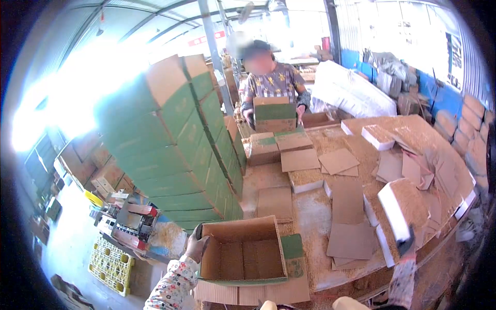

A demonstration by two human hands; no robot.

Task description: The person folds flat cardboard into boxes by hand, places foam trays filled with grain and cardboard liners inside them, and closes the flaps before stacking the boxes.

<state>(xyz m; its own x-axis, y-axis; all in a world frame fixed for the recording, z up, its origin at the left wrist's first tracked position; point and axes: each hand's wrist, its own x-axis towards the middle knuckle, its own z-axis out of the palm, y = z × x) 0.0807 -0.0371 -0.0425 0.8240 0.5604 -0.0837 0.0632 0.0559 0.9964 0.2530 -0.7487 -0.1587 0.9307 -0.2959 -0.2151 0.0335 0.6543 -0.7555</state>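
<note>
An open cardboard box (pixel 243 253) with a green outer side stands on the near edge of the table, its inside bare. My left hand (pixel 195 244), in a dark glove, grips the box's left wall, fingers over the rim. At the right, my right hand (pixel 405 242), also gloved and a little blurred, closes on the lower end of a tilted white-sided slab (pixel 395 209) with a brown, crumbly-looking top. Flat cardboard pieces (pixel 351 240) lie between the box and the slab.
Tall stacks of green and brown boxes (pixel 181 150) rise at the left. Across the table (pixel 320 258), a person (pixel 274 82) holds another box (pixel 275 113). More cardboard sheets (pixel 405 168) lie at the right. A taping machine (pixel 132 219) and yellow pallet (pixel 111 264) stand at the lower left.
</note>
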